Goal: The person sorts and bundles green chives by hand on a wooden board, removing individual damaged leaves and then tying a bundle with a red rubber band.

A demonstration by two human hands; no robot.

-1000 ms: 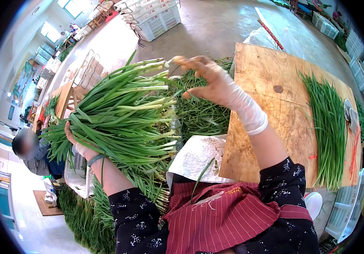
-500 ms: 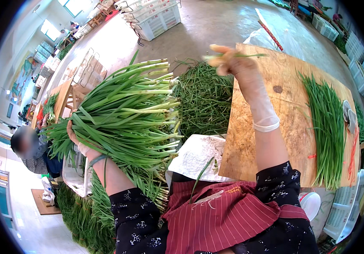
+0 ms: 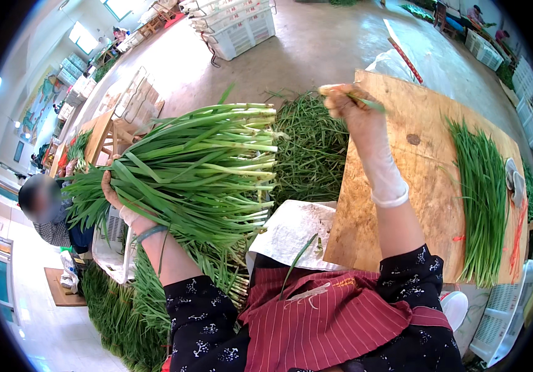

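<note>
A large bunch of Chinese chives (image 3: pixel 211 167) lies across my left side, its pale cut ends pointing right. My left hand (image 3: pixel 116 193), in a thin glove, is closed round the leafy part. Raised over the far left corner of a wooden board (image 3: pixel 396 198), my gloved right hand (image 3: pixel 354 111) pinches a few loose chive leaves (image 3: pixel 373 104). Below and left of it is a heap of loose green leaves (image 3: pixel 310 146). Another, straightened chive bundle (image 3: pixel 480 198) rests along the board's right side.
A white cloth (image 3: pixel 291 232) lies at my lap beside the board. More chives (image 3: pixel 124 319) are stacked at lower left near a white basket (image 3: pixel 113 251). Red ties (image 3: pixel 518 229) hang at the board's right edge. Stacked white crates (image 3: pixel 242 31) stand ahead; another person (image 3: pixel 52 214) is at left.
My right hand has turned, so the pinched leaves now tilt down to the right. The chive bunch has shifted slightly right and down in view, still held by my left hand.
</note>
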